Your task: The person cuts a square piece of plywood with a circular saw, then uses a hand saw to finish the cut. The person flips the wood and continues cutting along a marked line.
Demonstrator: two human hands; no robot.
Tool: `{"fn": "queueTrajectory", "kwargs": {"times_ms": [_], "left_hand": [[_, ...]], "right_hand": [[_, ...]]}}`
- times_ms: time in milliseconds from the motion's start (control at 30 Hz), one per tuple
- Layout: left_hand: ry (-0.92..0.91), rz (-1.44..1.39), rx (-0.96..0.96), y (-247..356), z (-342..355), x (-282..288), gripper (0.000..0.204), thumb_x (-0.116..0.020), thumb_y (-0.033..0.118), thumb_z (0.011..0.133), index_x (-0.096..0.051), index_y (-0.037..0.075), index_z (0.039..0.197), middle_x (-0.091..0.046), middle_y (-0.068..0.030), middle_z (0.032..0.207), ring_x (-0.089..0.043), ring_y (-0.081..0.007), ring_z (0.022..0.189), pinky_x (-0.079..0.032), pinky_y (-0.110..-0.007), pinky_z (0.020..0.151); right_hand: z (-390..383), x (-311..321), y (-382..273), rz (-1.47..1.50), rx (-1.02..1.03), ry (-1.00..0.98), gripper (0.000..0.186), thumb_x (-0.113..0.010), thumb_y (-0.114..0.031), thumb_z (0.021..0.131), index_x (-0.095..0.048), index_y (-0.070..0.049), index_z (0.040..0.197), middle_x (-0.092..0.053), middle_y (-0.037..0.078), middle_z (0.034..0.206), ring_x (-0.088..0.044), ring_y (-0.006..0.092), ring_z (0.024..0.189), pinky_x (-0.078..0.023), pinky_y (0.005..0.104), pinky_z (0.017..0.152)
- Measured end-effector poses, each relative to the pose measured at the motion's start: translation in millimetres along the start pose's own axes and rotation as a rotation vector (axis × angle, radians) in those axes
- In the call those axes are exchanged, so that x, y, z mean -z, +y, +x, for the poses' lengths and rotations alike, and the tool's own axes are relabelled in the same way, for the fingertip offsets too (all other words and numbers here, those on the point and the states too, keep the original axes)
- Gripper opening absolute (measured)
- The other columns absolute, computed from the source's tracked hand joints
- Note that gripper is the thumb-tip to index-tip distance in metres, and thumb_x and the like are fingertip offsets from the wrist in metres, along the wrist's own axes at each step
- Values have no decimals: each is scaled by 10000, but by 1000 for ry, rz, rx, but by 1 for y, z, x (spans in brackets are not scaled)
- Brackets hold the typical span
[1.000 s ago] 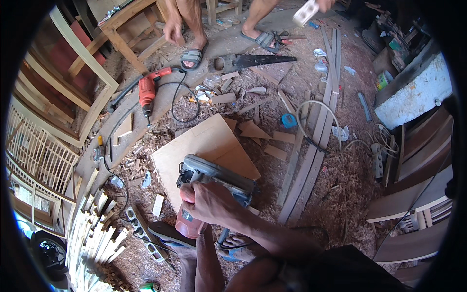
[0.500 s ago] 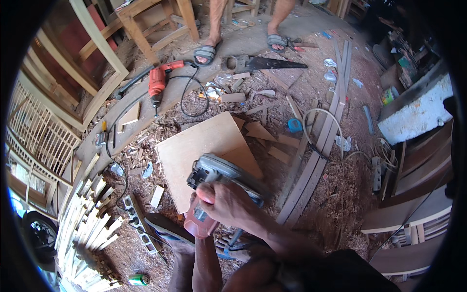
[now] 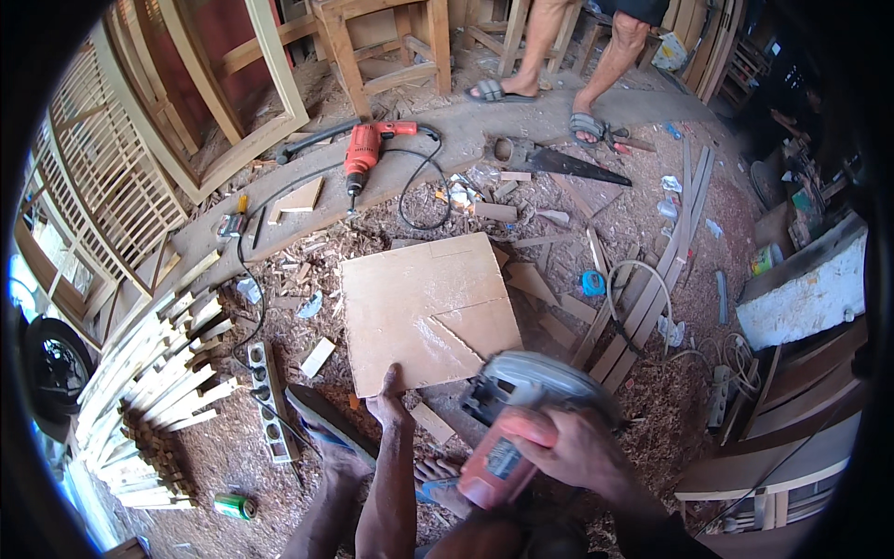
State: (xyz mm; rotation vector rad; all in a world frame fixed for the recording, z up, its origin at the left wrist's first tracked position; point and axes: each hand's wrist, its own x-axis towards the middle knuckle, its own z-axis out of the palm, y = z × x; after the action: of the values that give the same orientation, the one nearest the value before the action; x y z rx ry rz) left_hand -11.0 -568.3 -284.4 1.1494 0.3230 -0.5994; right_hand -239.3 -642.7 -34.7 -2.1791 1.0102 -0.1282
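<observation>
1. Tan board (image 3: 400,307) lies on the sawdust-strewn floor (image 3: 666,401), ahead of both hands. It is nearly square, so no long axis stands out; its near edge faces the person, tilted a little up toward the right.
2. A slanting line crosses the board from about its middle toward the near right corner, with pale dust beside it; whether that is a cut or the edge of a second piece, I cannot tell.
3. Circular saw (image 3: 549,377) is at the near right corner of the board, its front end overlapping the near edge in view. Its guard runs long from there out to the right, beyond the board; contact between them cannot be made out.
4. Left hand (image 3: 386,407) is the nearer one to the board, pinching its near edge close to the near left corner, thumb on top, the other fingers mostly hidden.
5. Right hand (image 3: 582,447) wraps round the saw's red handle, fingers curled closed, right of the left hand and off the board.
6. Wood offcut (image 3: 433,422) lies between the hands, just short of the near edge. Red drill (image 3: 363,154) rests past the far edge.
</observation>
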Motion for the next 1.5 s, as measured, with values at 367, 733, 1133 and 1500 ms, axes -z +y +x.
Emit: {"fn": "queueTrajectory", "kwargs": {"times_ms": [367, 733, 1133, 1500], "left_hand": [[-61, 22, 26, 10, 0, 2, 526, -752, 7, 791, -559, 0, 1281, -640, -101, 1184, -618, -215, 1051, -501, -351, 927], [-138, 20, 125, 28, 4, 6, 519, -732, -8, 793, -547, 19, 1276, -631, -89, 1175, -623, -215, 1043, -510, -355, 934], [-146, 169, 137, 27, 13, 10, 439, -735, 112, 837, -568, 74, 1241, -663, -26, 1024, -650, -166, 862, -540, -298, 693], [-12, 298, 278, 38, 9, 5, 395, -773, 210, 822, -613, 150, 1178, -656, -5, 1052, -608, -151, 922, -483, -327, 744]], "right_hand": [[-32, 101, 25, -322, -150, 63, 398, -791, -373, 768, -684, -36, 952, -689, 215, 896, -674, 403, 837, -540, 442, 765], [-7, 40, 256, -1139, -448, -685, 247, -620, -233, 811, -746, -92, 969, -721, 146, 1038, -705, 298, 955, -565, 453, 814], [34, -40, 170, -761, -167, -323, 81, -615, -159, 831, -662, -92, 832, -631, 102, 822, -668, 272, 784, -543, 428, 665], [401, -93, 105, -279, 93, -296, 457, -641, -405, 893, -659, -48, 1177, -663, 225, 1160, -636, 349, 1099, -494, 446, 923]]}}
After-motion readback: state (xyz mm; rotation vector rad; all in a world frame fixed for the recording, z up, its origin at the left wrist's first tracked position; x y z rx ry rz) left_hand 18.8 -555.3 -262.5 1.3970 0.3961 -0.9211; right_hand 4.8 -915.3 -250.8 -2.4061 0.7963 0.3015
